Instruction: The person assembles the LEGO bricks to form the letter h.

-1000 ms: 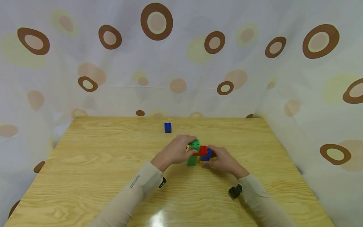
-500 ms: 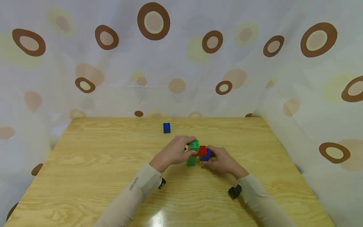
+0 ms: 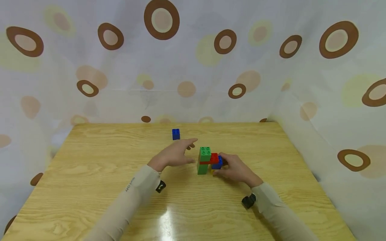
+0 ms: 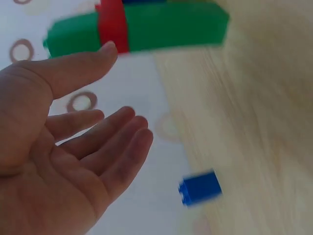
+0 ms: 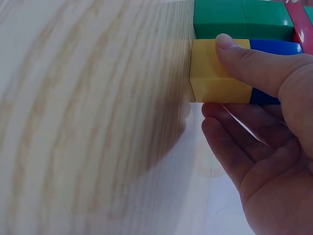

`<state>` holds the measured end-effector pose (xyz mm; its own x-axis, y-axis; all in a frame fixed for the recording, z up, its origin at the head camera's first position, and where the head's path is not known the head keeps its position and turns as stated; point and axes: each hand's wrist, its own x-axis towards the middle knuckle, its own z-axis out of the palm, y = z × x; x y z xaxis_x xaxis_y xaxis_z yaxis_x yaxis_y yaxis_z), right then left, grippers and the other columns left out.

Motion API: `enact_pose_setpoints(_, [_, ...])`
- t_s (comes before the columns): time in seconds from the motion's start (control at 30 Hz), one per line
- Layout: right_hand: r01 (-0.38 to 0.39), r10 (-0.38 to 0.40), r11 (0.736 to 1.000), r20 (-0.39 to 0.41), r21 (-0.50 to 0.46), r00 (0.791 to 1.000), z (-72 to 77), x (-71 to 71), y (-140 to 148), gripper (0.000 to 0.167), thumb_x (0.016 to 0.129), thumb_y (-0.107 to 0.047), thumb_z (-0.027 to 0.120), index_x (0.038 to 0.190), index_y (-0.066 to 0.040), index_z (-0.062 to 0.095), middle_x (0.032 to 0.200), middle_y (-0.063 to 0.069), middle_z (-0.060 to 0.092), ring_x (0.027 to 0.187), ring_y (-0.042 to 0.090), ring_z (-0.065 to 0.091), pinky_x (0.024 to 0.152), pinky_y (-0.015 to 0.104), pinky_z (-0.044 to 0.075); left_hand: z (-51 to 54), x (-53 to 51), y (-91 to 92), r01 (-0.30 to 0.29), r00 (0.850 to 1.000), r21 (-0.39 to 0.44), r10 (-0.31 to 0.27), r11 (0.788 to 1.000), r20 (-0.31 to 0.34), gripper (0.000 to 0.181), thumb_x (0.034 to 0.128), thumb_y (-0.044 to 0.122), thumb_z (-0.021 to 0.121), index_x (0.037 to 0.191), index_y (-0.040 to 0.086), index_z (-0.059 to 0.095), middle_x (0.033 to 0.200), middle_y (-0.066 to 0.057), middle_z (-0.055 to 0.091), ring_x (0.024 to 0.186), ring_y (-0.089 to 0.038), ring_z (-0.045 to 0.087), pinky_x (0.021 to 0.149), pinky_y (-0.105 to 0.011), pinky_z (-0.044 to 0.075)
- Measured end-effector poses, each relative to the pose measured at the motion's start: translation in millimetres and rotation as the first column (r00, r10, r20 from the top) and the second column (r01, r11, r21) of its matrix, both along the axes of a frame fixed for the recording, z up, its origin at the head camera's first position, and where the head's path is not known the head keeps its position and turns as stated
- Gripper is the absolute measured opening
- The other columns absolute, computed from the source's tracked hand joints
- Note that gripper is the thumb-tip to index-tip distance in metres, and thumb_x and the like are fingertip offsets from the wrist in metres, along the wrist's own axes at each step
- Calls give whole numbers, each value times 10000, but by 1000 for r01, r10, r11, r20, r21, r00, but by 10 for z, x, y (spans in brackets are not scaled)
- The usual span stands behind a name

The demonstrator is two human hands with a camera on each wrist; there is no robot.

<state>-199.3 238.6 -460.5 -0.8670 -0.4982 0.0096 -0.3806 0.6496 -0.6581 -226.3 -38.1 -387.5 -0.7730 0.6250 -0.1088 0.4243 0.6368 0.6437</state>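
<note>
Several toy building bricks stand joined on the table. A green brick (image 3: pixel 205 153) tops the taller column, above a red brick (image 3: pixel 214 158) that reaches right over a blue brick (image 3: pixel 216 163). Two lower green bricks (image 5: pixel 220 20) make up the column's base. Beneath the blue brick is a yellow brick (image 5: pixel 220 73), resting on the tabletop. My right hand (image 3: pixel 236 168) pinches the yellow and blue bricks from the right, its thumb across the yellow one. Left of the column, my left hand (image 3: pixel 174 154) hovers with fingers spread, apart from the bricks and holding nothing.
A loose blue brick (image 4: pixel 200 188) lies toward the table's far edge, beyond my left hand. The wooden table (image 3: pixel 99 174) meets a patterned curtain (image 3: pixel 187 60) at the back and the right side.
My left hand has let go of the top green brick and drawn back to the left, its fingers opening. The right hand keeps its grip, and the joined bricks stay in place.
</note>
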Motion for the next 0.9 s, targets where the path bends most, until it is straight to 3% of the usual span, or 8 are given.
enact_pose_setpoints(0.1, [3,-3,1000,6,-4,1000,-1,5,1,399,873,-214,819,1210,-123,625,1085,23,732,984,175,718,861,351,592,7,-172,-110,-64,996,-90,58,994,-67,703,979,182,689,1574,51,338,1528,-189,476,1387,-349,490,1119,-481,439])
enact_pose_setpoints(0.23, [7,-7,1000,10,4,1000,6,10,0,402,873,-228,820,1211,-127,627,1085,17,730,990,178,715,858,348,589,-17,-395,-215,-172,977,-171,146,970,-154,606,1012,202,631,1547,47,392,1566,-198,414,1426,-376,433,1136,-502,417])
enact_pose_setpoints(0.4, [5,-5,1000,9,9,1000,7,5,-7,404,872,-237,820,1211,-129,628,1084,18,728,998,189,718,853,347,592,-115,-592,-281,-264,953,-192,226,945,-200,540,1033,197,590,1520,29,427,1555,-190,414,1403,-366,454,1123,-499,432])
enact_pose_setpoints(0.63, [12,-12,1000,6,7,1000,18,7,15,393,867,-246,825,1193,-139,634,1067,5,728,992,182,715,841,331,588,-246,-762,-238,-267,958,-230,232,936,-166,572,1037,191,595,1534,-4,390,1555,-208,431,1415,-366,451,1151,-489,402])
enact_pose_setpoints(0.8, [15,-15,1000,11,14,1000,19,15,12,394,869,-236,823,1197,-133,630,1080,13,725,998,187,711,847,329,587,-343,-819,-195,-251,963,-261,213,932,-166,547,1032,193,607,1511,-4,428,1499,-209,496,1382,-364,486,1135,-485,421])
enact_pose_setpoints(0.9, [15,-15,1000,5,9,1000,11,24,-2,389,867,-223,824,1191,-128,630,1081,19,725,996,190,710,844,327,586,-386,-822,-184,-267,959,-245,232,932,-160,484,1023,186,623,1456,13,494,1423,-199,547,1311,-348,541,1085,-477,466])
